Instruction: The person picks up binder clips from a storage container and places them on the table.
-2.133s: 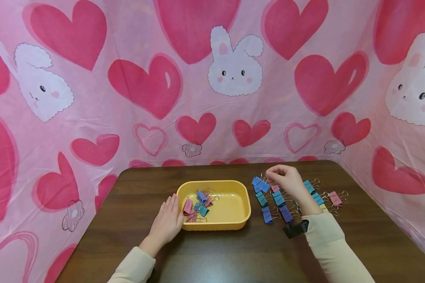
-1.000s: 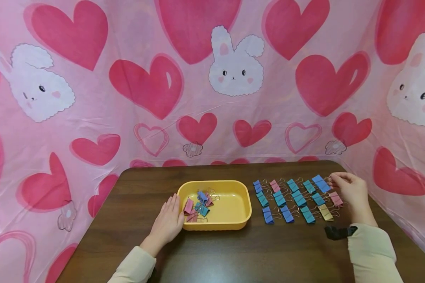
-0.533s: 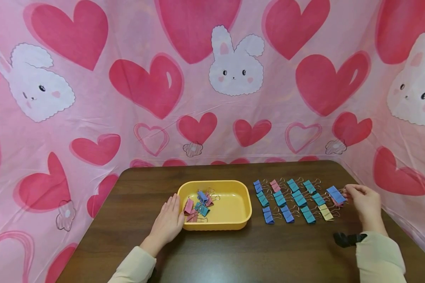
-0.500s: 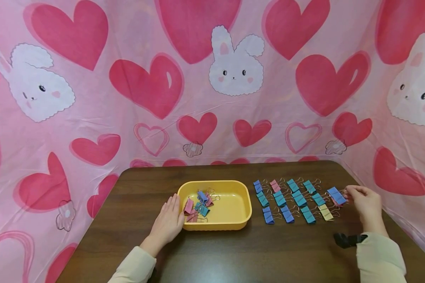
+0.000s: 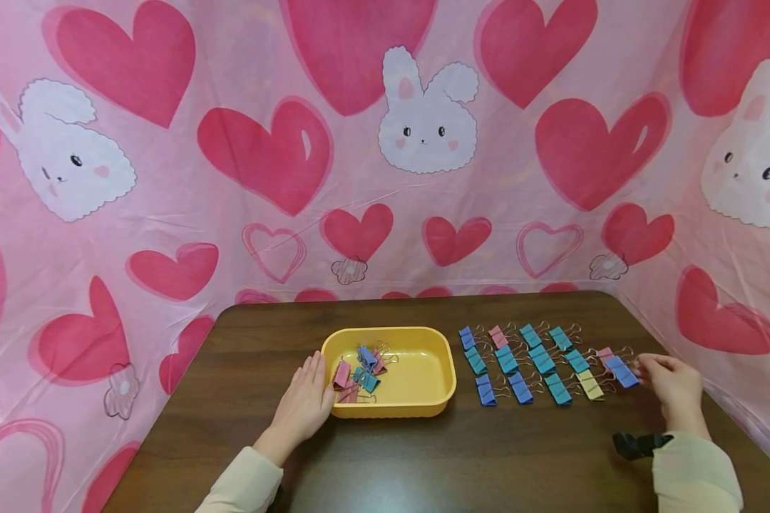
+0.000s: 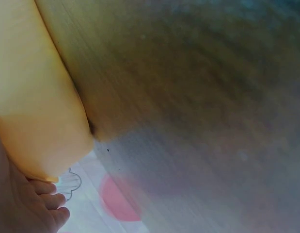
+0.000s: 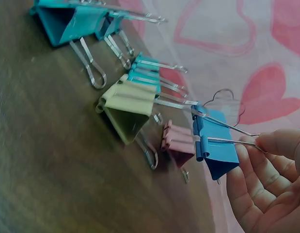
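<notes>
My right hand (image 5: pixel 674 388) pinches a blue binder clip (image 5: pixel 622 372) by its wire handle at the right end of the rows. In the right wrist view, thumb and fingers hold the handle of that blue binder clip (image 7: pixel 214 143). Just behind it lies a pink binder clip (image 5: pixel 605 353), partly covered by the blue one. A yellow binder clip (image 5: pixel 591 385) lies to its left. My left hand (image 5: pixel 304 399) rests with straight fingers against the left side of the yellow tray (image 5: pixel 445 399). Inside the tray, several binder clips (image 5: pixel 366 381) lie jumbled at its left end.
Left of my right hand, several blue, pink and teal binder clips (image 5: pixel 542 360) lie in columns on the dark wooden table (image 5: pixel 423 463). A pink curtain (image 5: pixel 385 192) with hearts and rabbits hangs behind the table's far edge.
My right hand has carried the blue binder clip from the far end of the leftmost column across to the right, then nearer, past the pink clip. My left hand has stayed at the tray.
</notes>
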`<state>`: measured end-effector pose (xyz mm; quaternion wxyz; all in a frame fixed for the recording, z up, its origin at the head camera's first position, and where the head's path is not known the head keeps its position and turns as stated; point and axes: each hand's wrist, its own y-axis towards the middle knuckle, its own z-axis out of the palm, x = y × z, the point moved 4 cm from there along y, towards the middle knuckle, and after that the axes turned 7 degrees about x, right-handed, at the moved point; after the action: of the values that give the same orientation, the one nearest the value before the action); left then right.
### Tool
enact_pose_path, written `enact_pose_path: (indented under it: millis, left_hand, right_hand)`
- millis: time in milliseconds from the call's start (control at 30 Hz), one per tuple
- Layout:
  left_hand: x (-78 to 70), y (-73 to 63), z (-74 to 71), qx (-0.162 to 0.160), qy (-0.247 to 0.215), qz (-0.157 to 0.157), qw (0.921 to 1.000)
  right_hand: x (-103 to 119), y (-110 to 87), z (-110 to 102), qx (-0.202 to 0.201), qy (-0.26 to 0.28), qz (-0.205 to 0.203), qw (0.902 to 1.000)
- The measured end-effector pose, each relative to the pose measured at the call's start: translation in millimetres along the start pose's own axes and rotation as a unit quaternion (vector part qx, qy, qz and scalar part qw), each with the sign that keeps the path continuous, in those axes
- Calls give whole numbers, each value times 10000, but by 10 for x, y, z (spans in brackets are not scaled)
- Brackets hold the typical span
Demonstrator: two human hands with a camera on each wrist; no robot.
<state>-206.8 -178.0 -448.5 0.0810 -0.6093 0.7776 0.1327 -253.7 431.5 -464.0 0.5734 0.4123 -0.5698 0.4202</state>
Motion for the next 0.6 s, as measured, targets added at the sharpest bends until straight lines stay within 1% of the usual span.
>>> enact_pose_path:
  millis: [100,200,300,433,600]
  left_hand:
    - [-2,-1,-2,4,-1,-6,10000]
    - [-3,-1,-3,6,-5,-2,10000]
    - [-4,-2,-3,-17,-1,12,10000]
    - [-1,-1,1,-61,12,43,10000]
    - [3,0,8,-92,16,53,9999]
  right_hand:
    - [75,-123,53,76,-37,140,9999]
    - [58,-172,49,118,-136,285,9994]
    - [-5,-173,13,122,-211,377,9990]
    - [-64,-170,-21,82,-252,397,9989]
    - [-97,-177,-35,112,-79,403,9991]
